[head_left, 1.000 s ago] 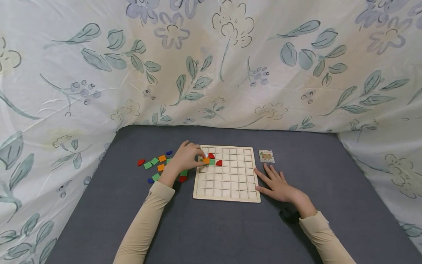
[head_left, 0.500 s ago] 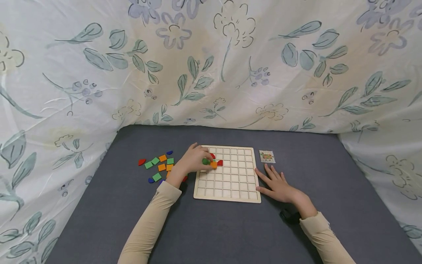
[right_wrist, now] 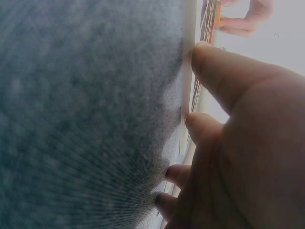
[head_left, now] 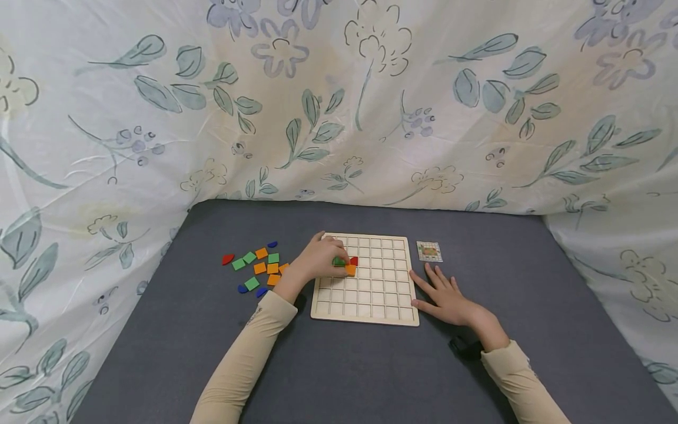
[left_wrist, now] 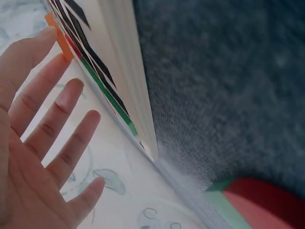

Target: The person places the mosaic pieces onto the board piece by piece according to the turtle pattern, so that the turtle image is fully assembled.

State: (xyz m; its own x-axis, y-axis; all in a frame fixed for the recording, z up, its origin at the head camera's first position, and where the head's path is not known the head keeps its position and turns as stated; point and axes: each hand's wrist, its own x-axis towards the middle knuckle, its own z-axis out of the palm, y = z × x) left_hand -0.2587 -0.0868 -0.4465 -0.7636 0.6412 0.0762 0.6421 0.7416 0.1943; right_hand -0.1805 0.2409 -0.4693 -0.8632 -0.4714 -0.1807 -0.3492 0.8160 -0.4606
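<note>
Over the upper left part of the wooden grid board [head_left: 379, 297], my left hand [head_left: 322, 258] pinches an orange square tile [head_left: 351, 270] between thumb and index finger. The left wrist view shows that orange tile [left_wrist: 61, 40] at the thumb tip, the other fingers spread. Beside it a red quarter-round tile [head_left: 354, 260] and a green tile [head_left: 339, 261] sit on the board, partly covered by my hand. Flat on the cloth, my right hand [head_left: 445, 294] has its fingers spread and touches the board's right edge [right_wrist: 187, 71] with thumb and index finger.
Left of the board lie loose tiles: several green squares [head_left: 249, 257], several orange squares [head_left: 259, 268], blue half-rounds [head_left: 242, 289] and a red one [head_left: 228, 259]. A small printed card [head_left: 429, 251] lies right of the board. A patterned curtain [head_left: 318, 118] hangs behind the grey cloth [head_left: 360, 371].
My left hand has moved right and slightly nearer with the orange tile, from the row of placed tiles to just below the red one. My right hand has stayed in place.
</note>
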